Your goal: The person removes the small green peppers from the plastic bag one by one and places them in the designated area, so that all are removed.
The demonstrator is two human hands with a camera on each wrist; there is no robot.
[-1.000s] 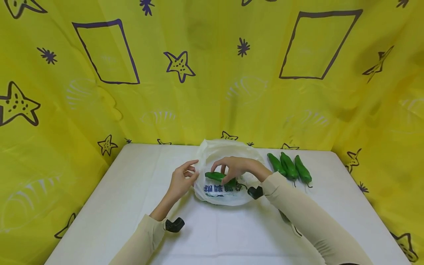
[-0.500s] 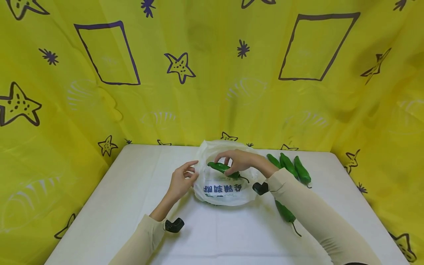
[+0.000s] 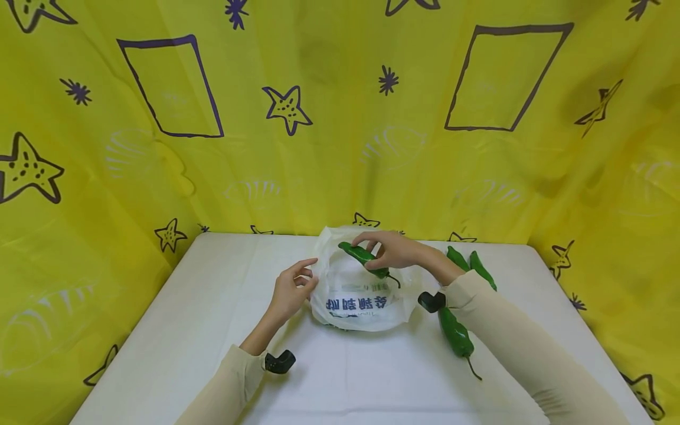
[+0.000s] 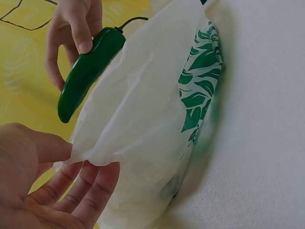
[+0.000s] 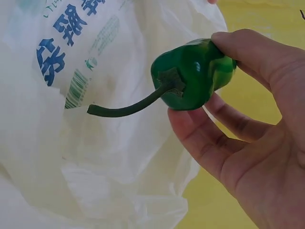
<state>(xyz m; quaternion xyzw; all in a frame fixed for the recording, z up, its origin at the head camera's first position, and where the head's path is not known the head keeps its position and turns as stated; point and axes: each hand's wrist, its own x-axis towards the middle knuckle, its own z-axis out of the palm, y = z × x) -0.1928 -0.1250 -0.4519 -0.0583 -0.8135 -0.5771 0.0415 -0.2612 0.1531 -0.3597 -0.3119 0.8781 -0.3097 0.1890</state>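
Note:
Between the thumb and fingers of my right hand [image 3: 395, 251] is a long green chili pepper [image 3: 361, 255], held above the mouth of a white plastic bag [image 3: 366, 321]. In the right wrist view the pepper's curved stem [image 5: 128, 109] points away from the hand, over the bag. My left hand [image 3: 289, 292] pinches the bag's rim on its left side, as the left wrist view shows with the thumb [image 4: 52, 145] on the plastic. Blue characters show inside the open bag, and a green leaf print [image 4: 200, 81] marks its outside.
Another green chili pepper [image 3: 455, 333] lies on the white table [image 3: 212, 354] right of the bag, partly under the right forearm. Farther back, two peppers [image 3: 480, 270] show beyond the right sleeve. A yellow patterned curtain [image 3: 340, 165] surrounds the table's back and sides.
My right hand has lifted the pepper from inside the bag, up and slightly right. The right forearm has shifted right, baring the near pepper and covering one at the back. My left hand stays put.

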